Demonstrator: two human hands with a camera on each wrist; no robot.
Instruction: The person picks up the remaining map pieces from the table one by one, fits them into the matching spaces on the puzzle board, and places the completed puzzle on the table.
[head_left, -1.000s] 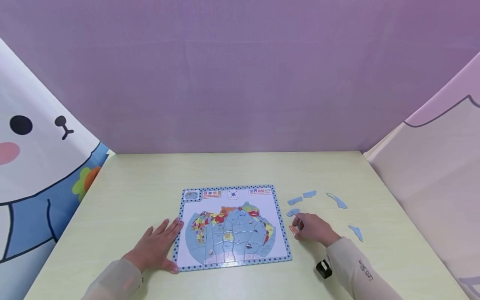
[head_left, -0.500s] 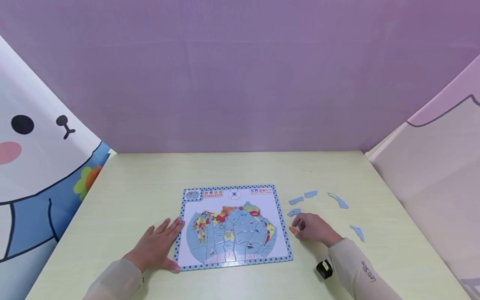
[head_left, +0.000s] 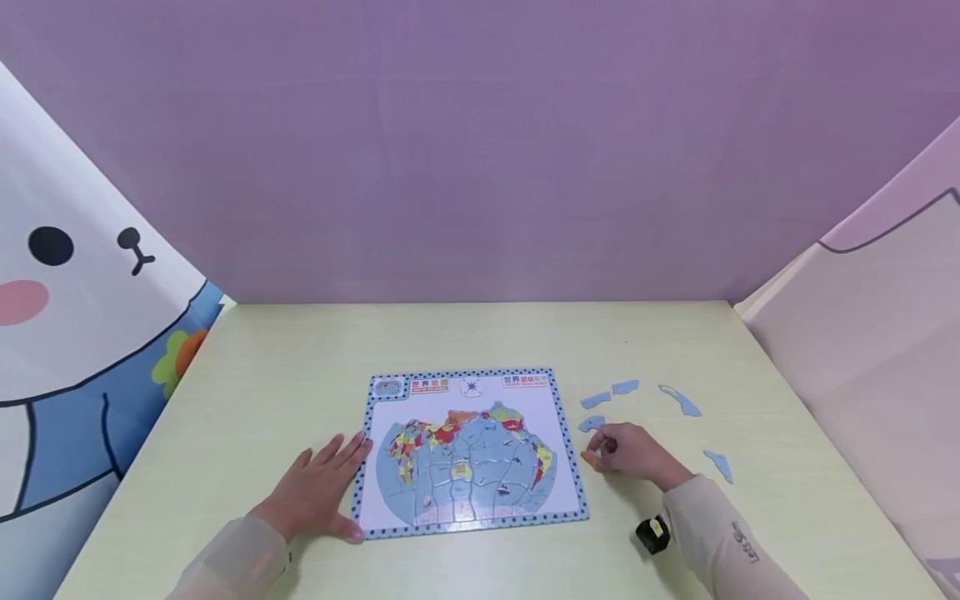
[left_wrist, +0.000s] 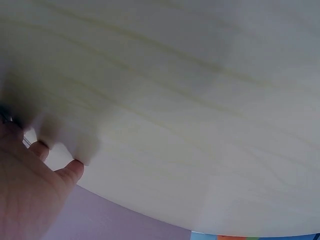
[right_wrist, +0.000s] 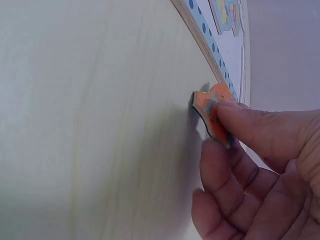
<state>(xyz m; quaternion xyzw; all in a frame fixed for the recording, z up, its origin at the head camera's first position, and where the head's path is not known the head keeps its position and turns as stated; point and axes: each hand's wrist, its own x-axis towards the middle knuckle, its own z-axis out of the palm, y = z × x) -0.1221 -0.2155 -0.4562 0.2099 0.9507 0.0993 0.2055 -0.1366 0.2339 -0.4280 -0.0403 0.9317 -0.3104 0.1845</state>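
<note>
A world-map puzzle board [head_left: 472,527] with a blue dotted border lies on the table, many pieces fitted in its lower part. My left hand [head_left: 318,492] rests flat at the board's left edge, fingers straight and spread; the left wrist view shows only part of that hand [left_wrist: 30,185]. Just right of the board, my right hand [head_left: 633,452] pinches an orange puzzle piece [right_wrist: 210,112] between thumb and fingers. In the right wrist view the piece is tilted close above the tabletop, beside the board's edge. Fingers cover part of it.
Loose blue puzzle pieces lie right of the board: one [head_left: 592,423] by the right hand, two behind it, a curved piece [head_left: 681,401] and another [head_left: 719,465] farther right. A black device [head_left: 652,534] sits at the right wrist. A purple curtain [head_left: 480,150] stands behind the table.
The orange piece has turned slightly in my right fingers, which stay beside the board. My left hand keeps its place. The whole view has shifted a little.
</note>
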